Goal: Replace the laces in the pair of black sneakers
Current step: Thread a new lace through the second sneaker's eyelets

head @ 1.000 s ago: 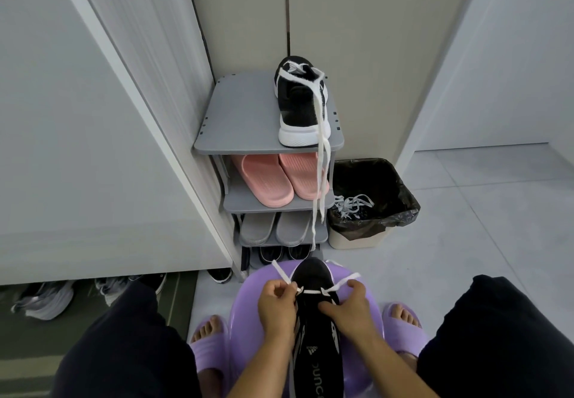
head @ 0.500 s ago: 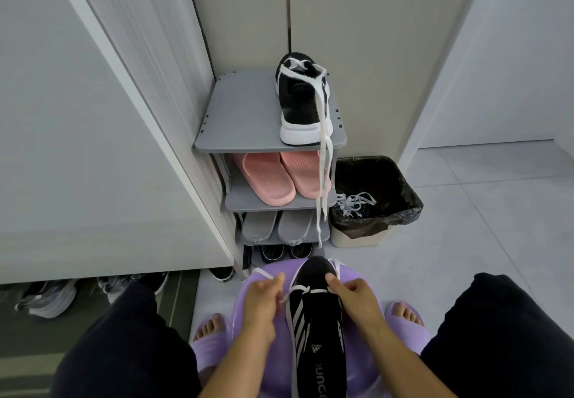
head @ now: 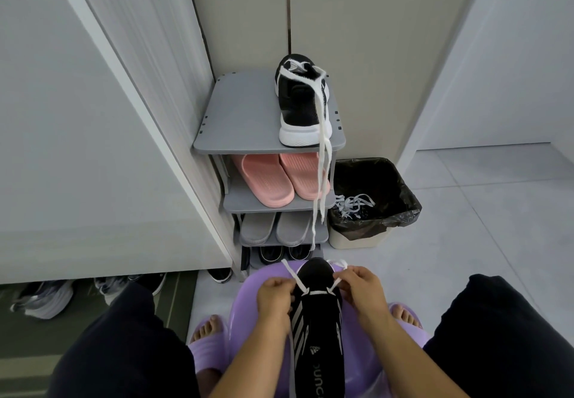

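My left hand (head: 275,296) and right hand (head: 363,289) each pinch one end of the flat white lace (head: 316,292). One black fabric sneaker (head: 320,329) lies here, a second black sneaker (head: 299,102) shelved.

- Grey rack (head: 242,124), four shelves, against the wall.
- Pink slippers (head: 273,180) on its second shelf.
- Grey slippers (head: 273,227) on the third shelf.
- Dark shoes (head: 284,253) on the lowest shelf.
- Cream bin (head: 357,241) with a black liner, just right of the rack.
- Purple stool (head: 245,304) in front of the rack.
- Shoes (head: 46,301) under the left cupboard.

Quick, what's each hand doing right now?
Left hand: pinches one end of the white lace on the black sneaker.
Right hand: pinches the other end.
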`<state>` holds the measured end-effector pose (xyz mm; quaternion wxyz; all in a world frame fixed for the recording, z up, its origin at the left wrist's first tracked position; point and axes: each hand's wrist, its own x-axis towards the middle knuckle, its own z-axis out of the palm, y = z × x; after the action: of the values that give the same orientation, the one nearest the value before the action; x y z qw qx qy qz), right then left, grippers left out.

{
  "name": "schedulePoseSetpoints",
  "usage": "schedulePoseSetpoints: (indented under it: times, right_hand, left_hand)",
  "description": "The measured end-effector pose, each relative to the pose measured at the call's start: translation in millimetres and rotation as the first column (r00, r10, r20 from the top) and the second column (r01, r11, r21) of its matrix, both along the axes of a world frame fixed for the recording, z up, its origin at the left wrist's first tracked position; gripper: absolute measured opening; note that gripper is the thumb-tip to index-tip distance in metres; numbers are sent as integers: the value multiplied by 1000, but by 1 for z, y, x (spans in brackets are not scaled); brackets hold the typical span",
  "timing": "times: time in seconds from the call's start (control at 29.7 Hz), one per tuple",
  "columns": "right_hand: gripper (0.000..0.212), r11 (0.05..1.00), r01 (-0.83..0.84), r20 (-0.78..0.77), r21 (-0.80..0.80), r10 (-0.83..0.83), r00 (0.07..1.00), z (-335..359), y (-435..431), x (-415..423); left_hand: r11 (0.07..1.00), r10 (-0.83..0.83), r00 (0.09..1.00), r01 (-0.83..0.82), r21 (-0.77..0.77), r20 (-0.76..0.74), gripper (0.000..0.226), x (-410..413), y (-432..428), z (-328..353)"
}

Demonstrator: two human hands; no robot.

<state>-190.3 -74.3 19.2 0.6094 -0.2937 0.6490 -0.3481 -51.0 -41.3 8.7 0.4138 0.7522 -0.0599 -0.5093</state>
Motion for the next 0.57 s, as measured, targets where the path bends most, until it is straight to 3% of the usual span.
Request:
schedulePoseSetpoints:
  times: [0.1,0.2,0.3,0.44,0.57]
  right_hand:
    - [17,994,57,134,95,-69,989,6,1,2]
    - [20,995,27,68,101,-34,997,10,-1,3]
    - [19,994,29,55,106,-35,998,9,-2,5]
    - [16,994,79,239,69,-93,967,16,-1,4]
    - [14,996,32,276,-84,-8,961,42,-4,6]
  left_hand:
    - [985,-172,975,170,23,138,29,-5,-1,3]
    - [933,-359,868,332,137,342,24,-14,1,4]
    - [939,-344,863,309,154,370,17,-20,1,8]
    - [989,-85,983,104,-110,162,16,-19,0,17]
    - [972,40,984,-78,-223,-171,11,-8,-11,41]
